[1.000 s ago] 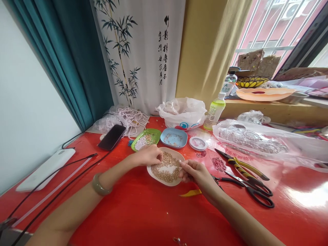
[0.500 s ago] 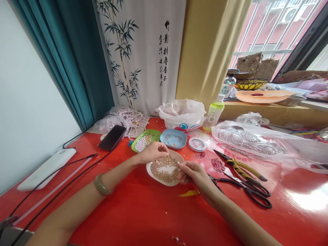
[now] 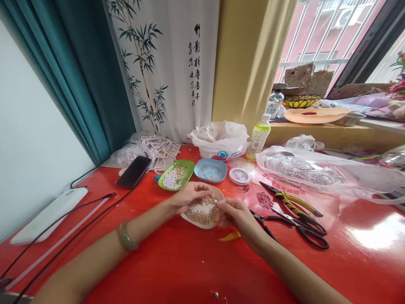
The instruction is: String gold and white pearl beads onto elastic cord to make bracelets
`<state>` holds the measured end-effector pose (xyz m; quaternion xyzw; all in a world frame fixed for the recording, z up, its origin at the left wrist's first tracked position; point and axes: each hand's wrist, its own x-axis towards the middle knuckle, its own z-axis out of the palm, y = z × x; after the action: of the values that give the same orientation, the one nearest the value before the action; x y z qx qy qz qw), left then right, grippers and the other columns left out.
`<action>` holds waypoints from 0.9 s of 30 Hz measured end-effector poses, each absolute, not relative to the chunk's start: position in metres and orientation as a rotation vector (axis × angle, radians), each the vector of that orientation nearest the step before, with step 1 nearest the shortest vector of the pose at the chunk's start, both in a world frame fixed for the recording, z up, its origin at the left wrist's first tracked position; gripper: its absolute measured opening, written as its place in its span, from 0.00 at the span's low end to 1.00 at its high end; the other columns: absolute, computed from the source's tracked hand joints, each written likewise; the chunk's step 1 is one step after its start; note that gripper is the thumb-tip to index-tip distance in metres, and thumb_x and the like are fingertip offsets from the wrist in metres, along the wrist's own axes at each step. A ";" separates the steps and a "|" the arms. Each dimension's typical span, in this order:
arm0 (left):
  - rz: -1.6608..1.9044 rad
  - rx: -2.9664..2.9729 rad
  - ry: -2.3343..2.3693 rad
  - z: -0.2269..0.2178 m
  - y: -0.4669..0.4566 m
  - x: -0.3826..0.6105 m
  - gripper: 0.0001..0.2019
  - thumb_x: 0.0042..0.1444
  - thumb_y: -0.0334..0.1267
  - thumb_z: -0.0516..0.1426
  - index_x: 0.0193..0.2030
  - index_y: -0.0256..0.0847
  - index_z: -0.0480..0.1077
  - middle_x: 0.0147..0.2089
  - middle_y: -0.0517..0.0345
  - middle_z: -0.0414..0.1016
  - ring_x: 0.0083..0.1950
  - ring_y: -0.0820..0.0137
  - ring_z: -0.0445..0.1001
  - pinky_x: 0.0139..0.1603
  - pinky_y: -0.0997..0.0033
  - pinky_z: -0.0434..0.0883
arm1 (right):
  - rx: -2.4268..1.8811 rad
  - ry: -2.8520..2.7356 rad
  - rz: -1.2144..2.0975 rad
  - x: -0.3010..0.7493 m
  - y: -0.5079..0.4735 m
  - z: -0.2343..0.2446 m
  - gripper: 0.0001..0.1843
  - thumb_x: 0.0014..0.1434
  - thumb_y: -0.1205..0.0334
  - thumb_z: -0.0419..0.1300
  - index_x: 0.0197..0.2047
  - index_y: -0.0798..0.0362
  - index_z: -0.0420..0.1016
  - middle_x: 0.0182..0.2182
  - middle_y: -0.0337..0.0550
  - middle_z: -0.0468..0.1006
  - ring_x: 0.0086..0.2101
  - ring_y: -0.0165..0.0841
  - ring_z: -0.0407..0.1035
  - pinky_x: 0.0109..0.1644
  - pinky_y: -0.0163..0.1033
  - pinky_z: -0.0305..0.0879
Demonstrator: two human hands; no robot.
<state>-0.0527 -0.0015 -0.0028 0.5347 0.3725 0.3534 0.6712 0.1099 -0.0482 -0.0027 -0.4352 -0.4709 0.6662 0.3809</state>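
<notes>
**A close pinch over the gold beads (image 3: 202, 217)**

Much is covered from where we look: the left hand (image 3: 189, 196) hides the upper left of the pale plate (image 3: 219, 192), and the right hand (image 3: 232, 211) overlaps its right edge. The right end of a yellow strip (image 3: 228, 237) is lost behind that same hand, and a small shiny piece (image 3: 217, 294) at the bottom edge is too blurred for us to name.

We see the left arm, ringed by a green bangle (image 3: 126, 236), reach in from the lower left, its hand tipped over the beads spread on the plate. The right arm angles in from the lower right.

The left thumb and forefinger nearly meet (we cannot tell whether a bead sits between them). The right thumb and forefinger are pinched close, the other fingers curled; anything they grip is too tiny for us to make out.
</notes>
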 end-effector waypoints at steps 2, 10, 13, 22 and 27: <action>0.795 1.256 0.859 -0.004 0.000 -0.054 0.12 0.40 0.40 0.60 0.29 0.34 0.68 0.28 0.59 0.68 0.26 0.80 0.63 0.25 0.80 0.58 | -1.112 -1.196 1.698 0.110 -0.048 -0.003 0.11 0.50 0.57 0.55 0.24 0.56 0.63 0.17 0.39 0.74 0.16 0.23 0.64 0.22 0.28 0.59; 0.805 1.869 1.122 -0.007 0.018 -0.068 0.07 0.43 0.37 0.57 0.28 0.35 0.69 0.30 0.56 0.72 0.32 0.72 0.69 0.35 0.73 0.64 | -1.102 -1.204 1.694 0.111 -0.046 -0.004 0.12 0.50 0.56 0.56 0.24 0.56 0.63 0.18 0.38 0.74 0.16 0.22 0.63 0.22 0.28 0.58; 0.858 2.080 1.434 0.002 0.033 -0.090 0.06 0.45 0.35 0.53 0.29 0.38 0.70 0.33 0.57 0.73 0.34 0.71 0.69 0.36 0.73 0.63 | -1.108 -1.211 1.686 0.112 -0.044 -0.005 0.12 0.50 0.56 0.56 0.24 0.56 0.63 0.18 0.39 0.74 0.16 0.22 0.63 0.22 0.28 0.59; 0.662 2.216 1.757 0.004 0.062 -0.141 0.08 0.47 0.37 0.52 0.29 0.41 0.72 0.32 0.58 0.75 0.33 0.69 0.70 0.34 0.73 0.62 | -1.145 -1.229 1.674 0.112 -0.042 -0.009 0.12 0.51 0.56 0.56 0.23 0.56 0.62 0.17 0.38 0.74 0.16 0.22 0.64 0.21 0.27 0.59; 0.698 2.198 1.795 -0.012 0.063 -0.138 0.05 0.43 0.35 0.55 0.27 0.42 0.73 0.33 0.57 0.75 0.37 0.65 0.69 0.38 0.70 0.61 | -1.145 -1.230 1.672 0.112 -0.042 -0.008 0.12 0.50 0.56 0.56 0.24 0.56 0.63 0.18 0.39 0.74 0.17 0.22 0.64 0.21 0.27 0.59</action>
<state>-0.1380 0.0630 -0.0122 0.7476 0.6105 0.2375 0.1093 0.1119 -0.0418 -0.0077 -0.4476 -0.4809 0.6535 0.3760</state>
